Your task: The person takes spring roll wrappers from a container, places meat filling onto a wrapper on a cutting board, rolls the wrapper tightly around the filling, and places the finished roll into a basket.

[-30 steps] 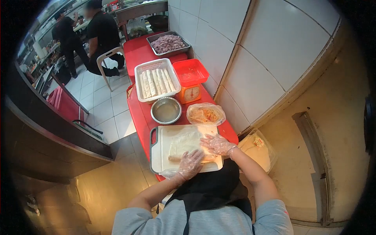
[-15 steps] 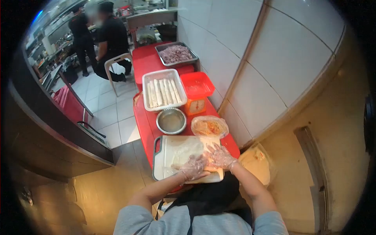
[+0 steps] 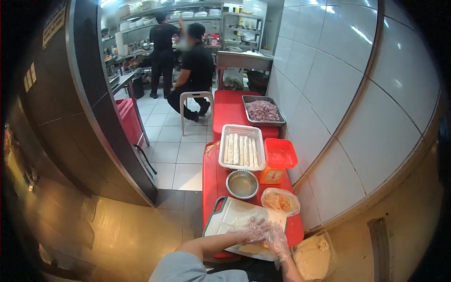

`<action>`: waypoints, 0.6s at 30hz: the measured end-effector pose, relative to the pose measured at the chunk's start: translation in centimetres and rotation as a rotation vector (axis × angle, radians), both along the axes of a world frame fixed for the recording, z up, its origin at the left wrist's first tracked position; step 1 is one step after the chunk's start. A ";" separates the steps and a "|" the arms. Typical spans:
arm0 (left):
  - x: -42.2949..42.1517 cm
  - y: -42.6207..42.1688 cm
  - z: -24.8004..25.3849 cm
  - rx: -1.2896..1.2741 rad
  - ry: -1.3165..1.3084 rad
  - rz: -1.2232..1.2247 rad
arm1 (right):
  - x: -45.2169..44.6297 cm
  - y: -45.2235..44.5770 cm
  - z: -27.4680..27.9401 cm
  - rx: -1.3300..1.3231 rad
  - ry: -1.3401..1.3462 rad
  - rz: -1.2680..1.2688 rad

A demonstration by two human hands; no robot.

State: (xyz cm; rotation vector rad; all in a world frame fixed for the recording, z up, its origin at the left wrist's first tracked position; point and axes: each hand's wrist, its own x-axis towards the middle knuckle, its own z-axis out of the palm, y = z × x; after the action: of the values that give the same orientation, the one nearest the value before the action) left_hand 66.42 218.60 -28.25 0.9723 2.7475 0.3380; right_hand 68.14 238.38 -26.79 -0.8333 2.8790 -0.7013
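Logged from my end: both gloved hands were working low on the white cutting board. The left hand point(image 3: 253, 230) lay over a pale, thin sheet point(image 3: 242, 217), palm down, fingers reaching toward the right hand point(image 3: 277, 240), which sat against it at the board's near right part. Orange filling point(image 3: 266, 245) showed just by them. I couldn't tell whether either hand pinched anything; gloves and overlap hid the fingertips. My read on the step: sheet and filling being handled together. Any next move there called for light, even pressure, since the sheet looked thin. Beyond the cutting board point(image 3: 216, 227) sat a metal bowl point(image 3: 242, 184) and a bag of orange filling point(image 3: 283, 203); farther off, a white basket point(image 3: 223, 151) held pale rolls point(image 3: 242, 150) side by side, next to an orange scale point(image 3: 272, 176). Two people in black were in the background.
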 end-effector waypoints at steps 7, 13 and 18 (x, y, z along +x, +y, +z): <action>0.0 -0.9 1.9 0.023 0.039 -0.016 | 3.8 -0.6 2.2 -0.067 -0.121 -0.061; 1.3 -0.9 0.5 0.068 -0.044 -0.026 | 2.5 -0.6 3.1 0.086 -0.117 0.061; 3.0 -1.6 0.8 0.080 -0.137 -0.028 | 1.4 -0.9 2.1 0.175 -0.086 0.074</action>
State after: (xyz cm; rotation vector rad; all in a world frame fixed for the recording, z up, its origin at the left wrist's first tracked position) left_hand 69.43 216.97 -27.44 0.9682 2.6119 0.4945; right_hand 69.51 237.44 -24.70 -0.8587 2.7680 -0.4580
